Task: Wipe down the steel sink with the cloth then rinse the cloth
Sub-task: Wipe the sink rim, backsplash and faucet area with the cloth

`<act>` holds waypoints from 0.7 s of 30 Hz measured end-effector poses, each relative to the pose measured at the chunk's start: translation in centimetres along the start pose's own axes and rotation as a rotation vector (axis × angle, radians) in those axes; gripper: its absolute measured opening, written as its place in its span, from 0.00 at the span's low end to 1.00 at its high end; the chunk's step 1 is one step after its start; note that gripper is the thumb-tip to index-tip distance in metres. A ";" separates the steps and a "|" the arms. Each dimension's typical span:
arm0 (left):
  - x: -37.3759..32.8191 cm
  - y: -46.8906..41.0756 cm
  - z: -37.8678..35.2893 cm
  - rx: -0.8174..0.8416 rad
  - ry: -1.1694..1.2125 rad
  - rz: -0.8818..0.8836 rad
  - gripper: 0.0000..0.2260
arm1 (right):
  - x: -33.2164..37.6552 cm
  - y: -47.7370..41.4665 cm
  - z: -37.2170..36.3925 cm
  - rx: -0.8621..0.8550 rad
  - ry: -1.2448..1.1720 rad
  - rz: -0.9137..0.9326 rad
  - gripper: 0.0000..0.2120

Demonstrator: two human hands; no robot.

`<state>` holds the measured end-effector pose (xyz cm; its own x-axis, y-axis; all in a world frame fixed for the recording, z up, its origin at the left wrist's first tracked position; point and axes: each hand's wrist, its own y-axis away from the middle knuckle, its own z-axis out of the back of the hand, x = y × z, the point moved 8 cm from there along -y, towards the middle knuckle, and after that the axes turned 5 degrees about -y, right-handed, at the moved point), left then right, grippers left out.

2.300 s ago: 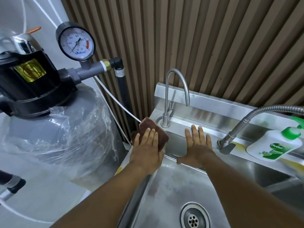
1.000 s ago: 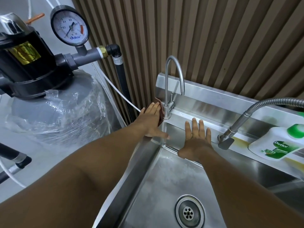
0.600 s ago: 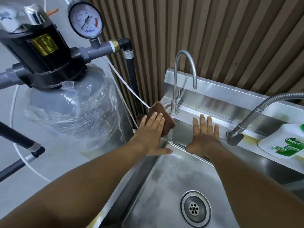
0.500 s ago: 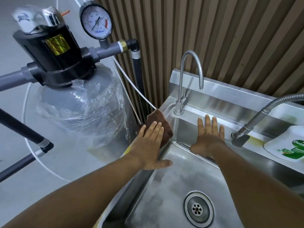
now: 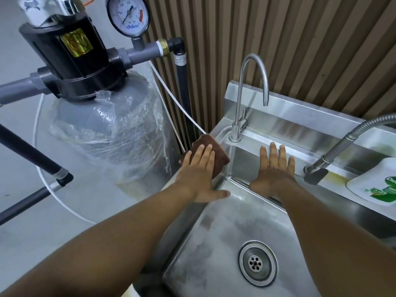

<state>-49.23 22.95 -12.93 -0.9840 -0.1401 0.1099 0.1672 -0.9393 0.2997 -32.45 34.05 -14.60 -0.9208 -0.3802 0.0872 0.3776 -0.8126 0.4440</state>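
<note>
Most of the lower frame is filled by the steel sink (image 5: 214, 249), its basin floor streaked with a dull film. Left of it, in the upper left of the frame, stands a grey filter tank (image 5: 107, 136) wrapped in clear plastic and capped by a black valve head (image 5: 70, 54). A flexible metal hose sprayer (image 5: 334, 151) arcs in from the right edge, and a gooseneck tap (image 5: 239, 93) rises from the sink's back ledge at centre. The right hand (image 5: 274, 170) lies flat against the basin's rear wall, fingers straight and holding nothing. The left hand (image 5: 199, 174) is just as flat (thumb splayed out over the basin edge), and its straight fingers press on the cloth rather than clasp it. A white Dettol bottle (image 5: 377, 185) lies at the right edge. The round drain (image 5: 257, 263) sits at lower centre, and a pressure gauge (image 5: 128, 15) is at the top. The brown cloth (image 5: 205, 142) rests on the sink's rear left corner rim, just left of the tap's base.
</note>
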 end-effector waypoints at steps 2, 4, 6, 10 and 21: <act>-0.2 -2.6 0.9 0.029 0.013 0.027 0.59 | 0.0 0.0 0.0 -0.004 0.004 -0.003 0.53; -0.3 -4.5 1.5 0.058 0.035 0.052 0.61 | -0.1 0.0 0.1 -0.007 0.009 -0.007 0.53; -0.5 -5.4 1.7 0.063 0.042 0.055 0.62 | -0.1 0.0 0.0 -0.005 0.010 -0.008 0.54; -0.2 -3.4 1.1 0.017 0.004 0.005 0.62 | -0.1 0.0 0.0 -0.014 0.012 -0.012 0.53; 1.5 7.9 -2.7 0.006 -0.010 0.059 0.60 | -0.1 -0.1 -0.1 -0.017 0.027 -0.006 0.53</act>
<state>-49.52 14.48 -13.02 -0.9717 -0.1924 0.1372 0.2257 -0.9275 0.2979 -32.40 34.13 -14.71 -0.9202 -0.3867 0.0601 0.3736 -0.8221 0.4296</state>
